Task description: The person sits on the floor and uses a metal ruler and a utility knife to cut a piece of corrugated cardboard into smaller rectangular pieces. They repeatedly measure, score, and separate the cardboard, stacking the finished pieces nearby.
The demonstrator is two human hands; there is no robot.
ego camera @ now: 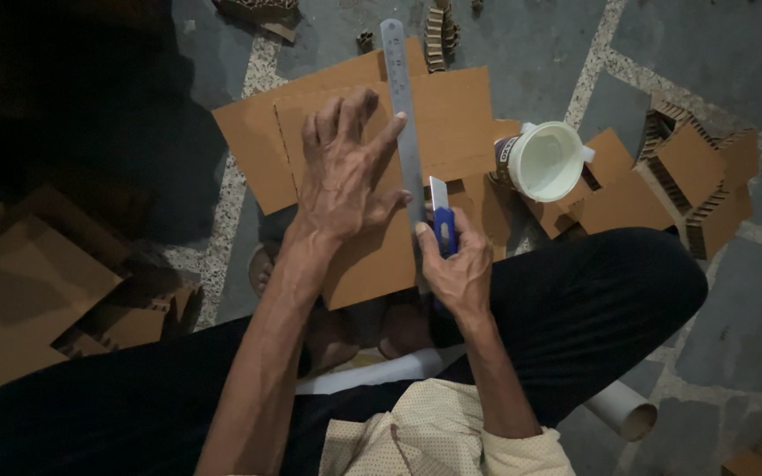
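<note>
Left hand point(343, 172), fingers spread, presses the steel ruler point(403, 115) flat on the cardboard sheet point(451, 123) lying on the floor. Right hand point(456, 269) grips the blue utility knife point(442, 220) against the ruler's edge. The cardboard appears light, stiff and liable to slide; best held flat.

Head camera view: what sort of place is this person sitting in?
Probably an informal floor workshop for cardboard craft. Cardboard sheets and offcuts lie on a stone floor, and a steel ruler and blue utility knife are in use.
</note>
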